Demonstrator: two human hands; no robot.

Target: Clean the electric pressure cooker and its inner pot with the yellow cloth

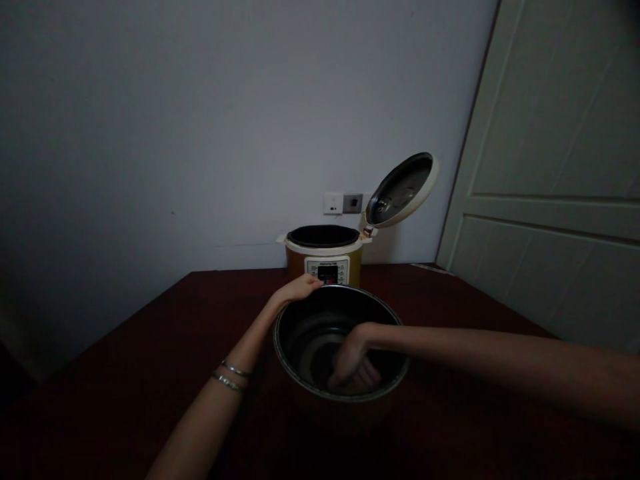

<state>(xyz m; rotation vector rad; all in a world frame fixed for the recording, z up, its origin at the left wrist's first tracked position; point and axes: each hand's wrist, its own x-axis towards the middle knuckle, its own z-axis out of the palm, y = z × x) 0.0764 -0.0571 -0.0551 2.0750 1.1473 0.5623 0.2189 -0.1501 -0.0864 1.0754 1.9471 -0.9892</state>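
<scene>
right hand (353,367) inside inner pot (300,333)

A dark red table (140,360) stands against the wall; a cooker (325,267) sits at its far edge, lid (400,190) up; a black pot (310,333) sits nearer, mid-table.

home | rice cooker (324,257) on dark table (125,373) | panelled door (555,200)

One dark round metal inner pot (305,333) near, one yellow electric cooker (327,270) far — two silver bangles (231,375), two wall sockets (343,203).
</scene>
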